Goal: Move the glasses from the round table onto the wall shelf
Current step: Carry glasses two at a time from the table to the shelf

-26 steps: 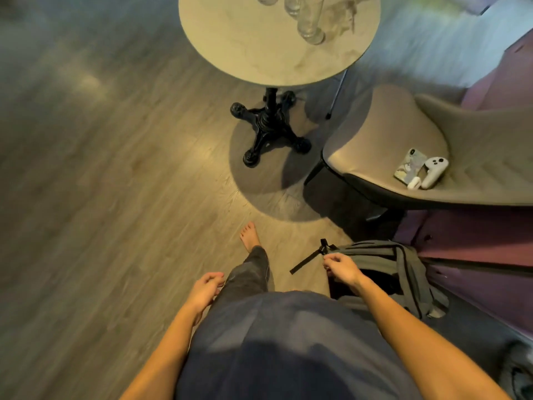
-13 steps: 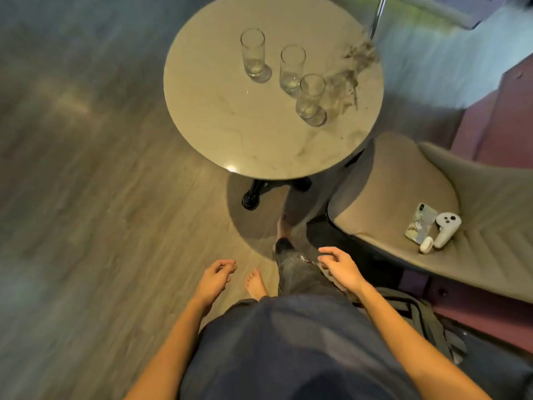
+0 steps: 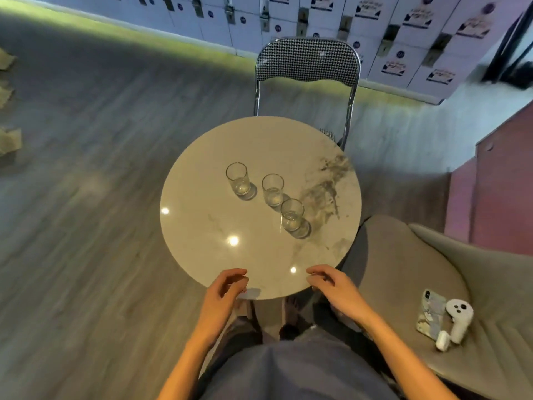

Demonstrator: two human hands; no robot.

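Observation:
Three clear glasses stand upright in a slanted row on the round marble table [image 3: 207, 226]: a left glass [image 3: 238, 180], a middle glass [image 3: 273, 190] and a right glass [image 3: 292, 215]. My left hand [image 3: 223, 293] hovers at the table's near edge with loosely curled fingers and holds nothing. My right hand [image 3: 334, 287] hangs at the near right edge, also relaxed and empty. Both hands are well short of the glasses. No wall shelf is in view.
A houndstooth folding chair [image 3: 307, 60] stands behind the table. A grey armchair [image 3: 403, 255] at the right carries a phone [image 3: 431, 314] and a white controller [image 3: 458, 317]. White lockers [image 3: 403, 27] line the far wall. Wood floor lies open to the left.
I have walked up to the table, which now fills the middle of the view. Both hands have risen from beside my legs to the table's near edge.

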